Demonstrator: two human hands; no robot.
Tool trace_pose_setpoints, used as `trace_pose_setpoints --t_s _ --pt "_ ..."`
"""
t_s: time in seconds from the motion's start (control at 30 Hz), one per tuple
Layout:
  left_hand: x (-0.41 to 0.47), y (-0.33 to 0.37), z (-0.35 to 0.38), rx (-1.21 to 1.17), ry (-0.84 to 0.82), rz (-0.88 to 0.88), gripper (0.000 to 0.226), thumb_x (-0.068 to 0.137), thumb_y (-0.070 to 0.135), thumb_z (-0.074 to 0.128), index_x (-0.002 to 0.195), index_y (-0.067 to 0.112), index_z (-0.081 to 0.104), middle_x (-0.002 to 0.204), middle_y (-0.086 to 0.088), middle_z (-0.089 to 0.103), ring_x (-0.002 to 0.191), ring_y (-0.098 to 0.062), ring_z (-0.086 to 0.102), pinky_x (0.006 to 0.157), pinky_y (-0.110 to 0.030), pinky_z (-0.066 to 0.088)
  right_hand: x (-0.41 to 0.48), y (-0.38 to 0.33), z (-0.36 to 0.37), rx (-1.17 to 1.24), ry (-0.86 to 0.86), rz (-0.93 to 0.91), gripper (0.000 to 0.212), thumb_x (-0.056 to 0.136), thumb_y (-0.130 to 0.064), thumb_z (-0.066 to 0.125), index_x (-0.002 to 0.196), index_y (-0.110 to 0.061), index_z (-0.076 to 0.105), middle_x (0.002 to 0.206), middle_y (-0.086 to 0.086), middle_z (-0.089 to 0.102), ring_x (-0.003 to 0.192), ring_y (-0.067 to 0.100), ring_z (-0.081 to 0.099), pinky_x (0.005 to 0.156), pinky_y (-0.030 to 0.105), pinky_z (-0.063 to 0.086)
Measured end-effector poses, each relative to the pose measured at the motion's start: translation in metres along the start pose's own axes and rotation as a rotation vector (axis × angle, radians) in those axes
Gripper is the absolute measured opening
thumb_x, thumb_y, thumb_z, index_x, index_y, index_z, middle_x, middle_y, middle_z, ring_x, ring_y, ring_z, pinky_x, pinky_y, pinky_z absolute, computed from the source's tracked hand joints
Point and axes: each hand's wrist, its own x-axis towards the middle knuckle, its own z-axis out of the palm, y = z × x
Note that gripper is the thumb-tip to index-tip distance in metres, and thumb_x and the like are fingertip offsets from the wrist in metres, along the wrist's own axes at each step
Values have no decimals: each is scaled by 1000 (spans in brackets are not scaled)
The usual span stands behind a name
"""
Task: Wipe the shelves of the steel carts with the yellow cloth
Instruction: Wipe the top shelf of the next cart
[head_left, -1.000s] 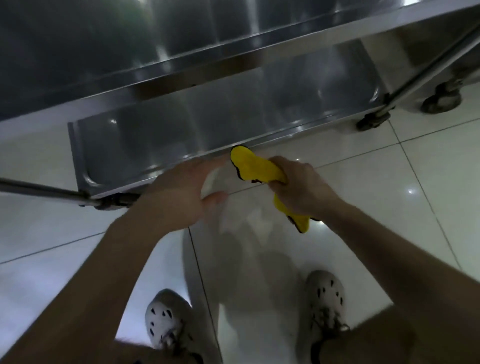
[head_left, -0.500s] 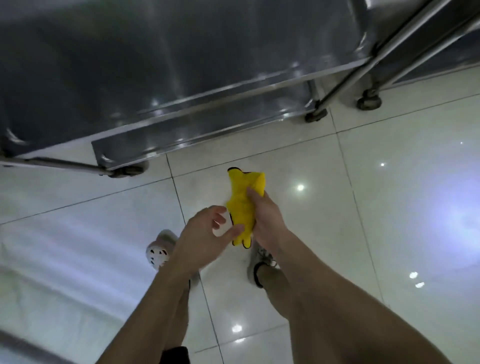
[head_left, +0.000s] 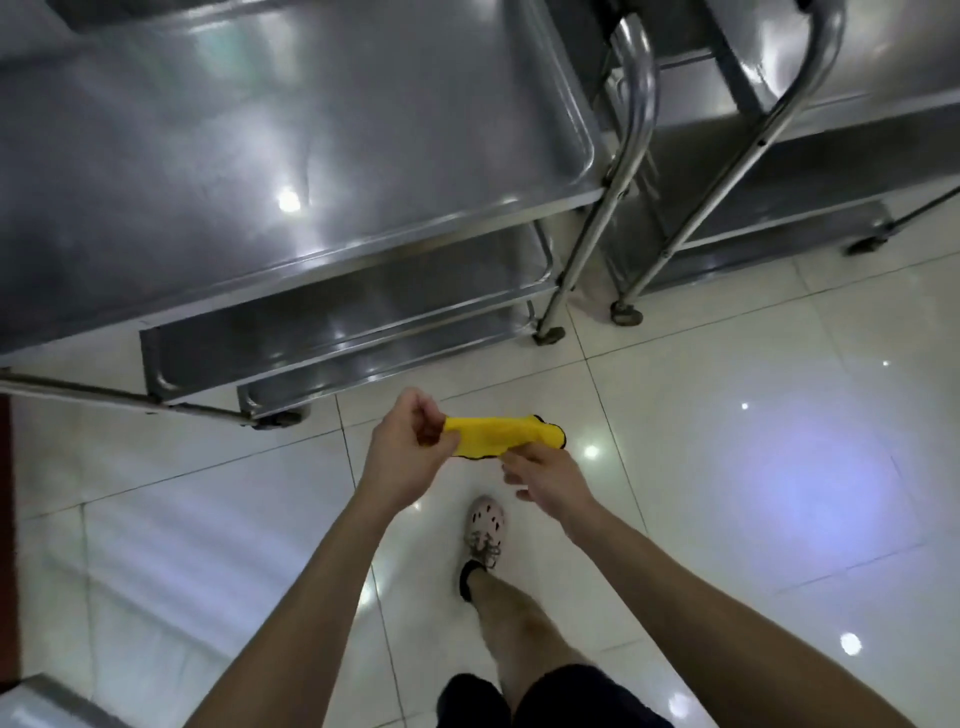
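The yellow cloth (head_left: 493, 440) is being pinched at one end in the grip of the left hand (head_left: 408, 449), long axis sideways toward the slack, empty right hand (head_left: 545, 475) beside it.

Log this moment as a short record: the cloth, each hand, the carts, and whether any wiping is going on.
cloth: yellow cloth, held in the air above the tiled floor, touching no shelf
left: left hand grips the cloth's left end
right: right hand at the cloth's lower right edge; grip unclear
carts: near steel cart ahead on the left, second cart to its right
wiping: none in this frame
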Motion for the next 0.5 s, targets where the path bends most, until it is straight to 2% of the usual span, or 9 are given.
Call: trace_pose_setpoints --t_s 0.03,0.1,0.17,0.23,0.3,0.37,0.43,0.5 --pt "-4 13 3 27 -12 40 30 90 4 81 98 19 56 93 -1 75 87 -22 73 79 -40 65 -6 1 -16 -164 52 -62 14 98 -31 74 108 -21 77 112 1 77 108 26 73 101 47 58" --pt "-14 38 10 110 -62 121 33 92 9 81 100 26 54 98 3 76 91 -11 75 83 -35 65 -19 -2 -48 -320 119 -234 35 92 -37 81 125 -25 74 122 -7 68 101 17 70 93 35 57" --pt "-27 61 19 190 -110 191 37 91 10 83 100 28 52 100 6 77 93 -8 75 84 -34 63 -36 -10 -75 -379 99 -445 53 89 -40 84 139 -35 64 134 -17 56 89 7 67 84 27 56" --pt "-46 84 31 261 -144 251 38 90 10 84 100 28 52 98 7 77 91 -9 76 84 -39 64 -55 -22 -98 -455 35 -593 61 89 -43 84 144 -43 57 136 -25 52 83 6 66 81 24 55" --pt "-68 104 46 310 -146 310 37 91 10 85 99 28 52 96 8 77 89 -11 76 84 -44 65 -74 -32 -121 -498 -26 -673 53 91 -43 83 139 -43 62 129 -25 60 82 8 64 82 26 54" --pt "-87 123 61 334 -107 365 38 92 13 85 96 30 51 94 9 77 88 -13 76 82 -46 64 -91 -37 -145 -537 -44 -722 33 94 -46 80 123 -39 69 112 -22 67 82 8 63 79 27 53" --pt "-104 140 77 298 -54 398 41 92 12 86 93 31 50 91 9 77 86 -14 75 81 -46 64 -109 -36 -169 -565 -40 -791 23 96 -49 76 113 -36 69 106 -20 64 82 9 62 76 27 51" --pt "-117 157 96 266 -29 429 40 90 11 88 93 28 51 89 9 77 84 -11 76 80 -44 65 -125 -34 -194 -577 -32 -858 22 98 -53 72 113 -37 68 110 -22 58 81 11 62 76 26 51"
